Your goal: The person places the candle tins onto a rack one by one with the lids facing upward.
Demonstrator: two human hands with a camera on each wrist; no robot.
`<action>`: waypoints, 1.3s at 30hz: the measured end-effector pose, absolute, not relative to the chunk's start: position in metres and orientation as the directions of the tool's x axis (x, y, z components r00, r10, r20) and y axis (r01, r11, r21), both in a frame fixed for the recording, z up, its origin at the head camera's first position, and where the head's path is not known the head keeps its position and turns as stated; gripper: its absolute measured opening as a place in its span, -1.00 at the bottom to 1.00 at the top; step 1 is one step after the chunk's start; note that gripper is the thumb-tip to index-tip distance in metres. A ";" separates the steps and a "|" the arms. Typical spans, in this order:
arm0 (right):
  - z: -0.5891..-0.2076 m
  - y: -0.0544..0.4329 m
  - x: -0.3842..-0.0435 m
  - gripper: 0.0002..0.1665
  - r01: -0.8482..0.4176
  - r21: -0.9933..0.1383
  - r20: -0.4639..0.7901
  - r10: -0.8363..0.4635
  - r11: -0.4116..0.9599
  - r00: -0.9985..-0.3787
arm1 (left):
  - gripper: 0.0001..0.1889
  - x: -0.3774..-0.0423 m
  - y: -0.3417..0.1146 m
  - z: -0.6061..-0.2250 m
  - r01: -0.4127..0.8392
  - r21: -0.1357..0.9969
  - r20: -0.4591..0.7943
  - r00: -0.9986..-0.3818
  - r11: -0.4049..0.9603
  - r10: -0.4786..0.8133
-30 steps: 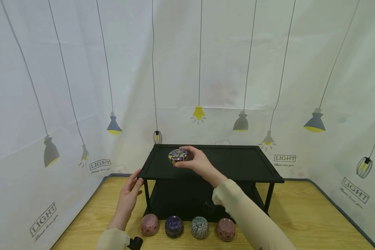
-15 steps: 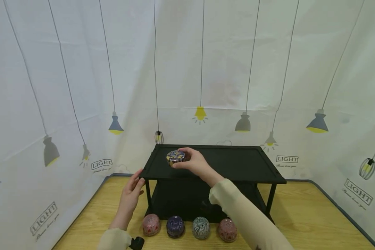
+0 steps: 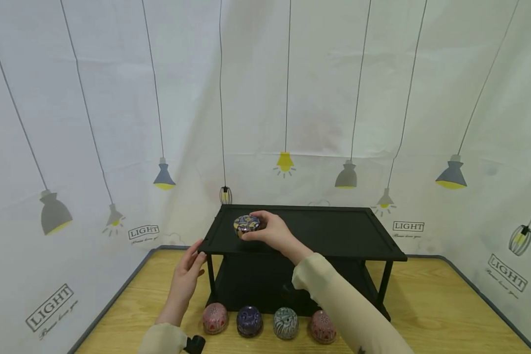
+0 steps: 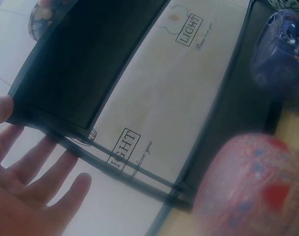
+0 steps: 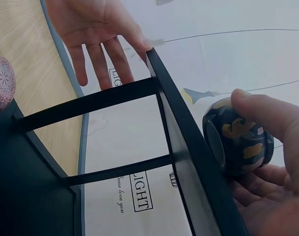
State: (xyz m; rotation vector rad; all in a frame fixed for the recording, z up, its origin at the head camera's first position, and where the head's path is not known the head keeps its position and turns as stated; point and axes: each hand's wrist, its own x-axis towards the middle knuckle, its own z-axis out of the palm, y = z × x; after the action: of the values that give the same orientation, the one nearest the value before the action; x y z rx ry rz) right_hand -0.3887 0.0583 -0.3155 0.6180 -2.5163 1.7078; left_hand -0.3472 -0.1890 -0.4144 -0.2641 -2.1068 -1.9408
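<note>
My right hand [image 3: 275, 234] pinches a round patterned tin [image 3: 245, 225] between thumb and fingers, close over the left part of the black two-tier shelf's top board [image 3: 327, 228]. In the right wrist view this tin [image 5: 240, 137] is dark blue with yellow shapes, tilted on its side there by the camera angle. At the shelf's front left corner, my left hand [image 3: 185, 278] touches the edge of the top board. Its thumb lies at the edge and its fingers reach loosely along the side, as the left wrist view shows.
Along the shelf's front on the wooden table [image 3: 442, 305] stand a pink tin [image 3: 214, 318], a purple tin [image 3: 249, 321], a green-white tin [image 3: 285, 323] and another pink tin [image 3: 322, 326], partly behind my right sleeve. A curtain [image 3: 256, 98] printed with lamps encloses the table.
My right hand has shifted slightly left and down with the patterned tin, toward the top board. The left hand stays at the shelf corner.
</note>
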 end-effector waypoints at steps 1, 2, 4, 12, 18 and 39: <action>-0.316 0.058 -0.389 -0.23 -0.345 -0.885 0.251 -0.303 0.313 -0.919 | -0.43 -0.347 -0.189 -0.414 0.311 0.946 0.315 -0.948 0.090 -0.043; -0.316 0.058 -0.389 -0.23 -0.345 -0.886 0.251 -0.305 0.309 -0.919 | -0.43 -0.347 -0.189 -0.414 0.313 0.945 0.318 -0.947 0.092 -0.042; -0.317 0.058 -0.390 -0.22 -0.347 -0.886 0.252 -0.309 0.308 -0.917 | -0.43 -0.346 -0.189 -0.414 0.313 0.945 0.319 -0.947 0.097 -0.042; -0.317 0.055 -0.391 -0.22 -0.361 -0.867 0.253 -0.320 0.343 -0.913 | -0.45 -0.346 -0.188 -0.414 0.316 0.944 0.322 -0.945 0.094 -0.053; -0.318 0.052 -0.391 -0.25 -0.383 -0.837 0.263 -0.325 0.392 -0.908 | -0.46 -0.345 -0.187 -0.414 0.312 0.946 0.317 -0.947 0.088 -0.056; -0.317 0.043 -0.389 -0.22 -0.417 -0.754 0.268 -0.342 0.508 -0.901 | -0.47 -0.342 -0.185 -0.409 0.314 0.945 0.319 -0.946 0.093 -0.048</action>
State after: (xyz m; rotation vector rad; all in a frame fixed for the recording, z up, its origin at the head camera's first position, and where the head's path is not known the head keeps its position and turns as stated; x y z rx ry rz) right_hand -0.3895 0.0435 -0.3174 0.6691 -2.6535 1.3618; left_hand -0.3416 -0.1851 -0.4090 -0.2650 -2.1046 -1.9321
